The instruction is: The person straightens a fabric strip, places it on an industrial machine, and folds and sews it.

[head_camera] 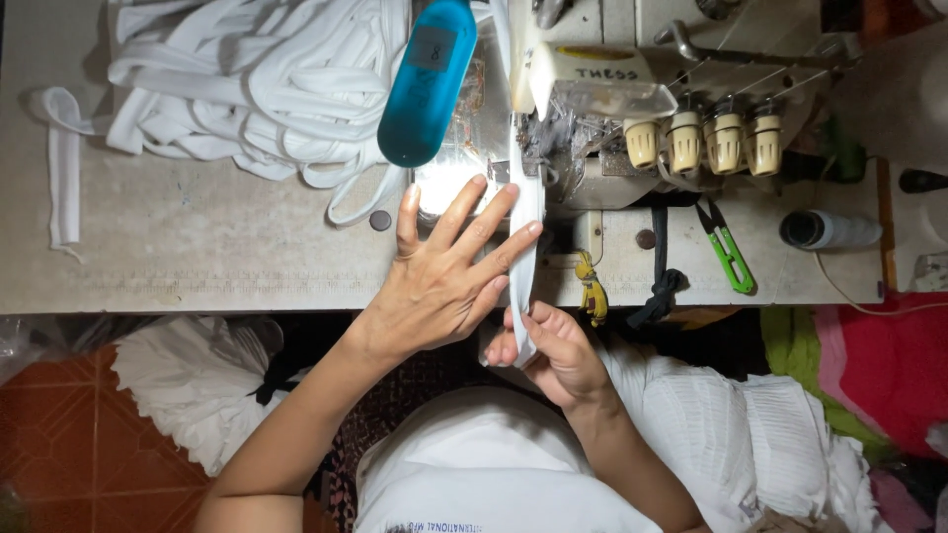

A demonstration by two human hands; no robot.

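Note:
A narrow white fabric strip [526, 212] runs from the sewing machine's presser area [553, 148] down over the table edge. My left hand [444, 271] lies flat on the table with fingers spread, its fingertips pressing the strip's left side just before the needle. My right hand [548, 345] sits below the table edge, pinching the lower end of the same strip between thumb and fingers. White cloth [494, 464] rests on my lap.
A heap of white strips [257, 79] lies at the back left of the table [197, 247]. A blue lamp head [427, 84] hangs over the work area. Green thread snips [729, 252], a thread cone [825, 229] and tension knobs [706, 143] are at the right. White ruffled cloth [750, 434] lies at the lower right.

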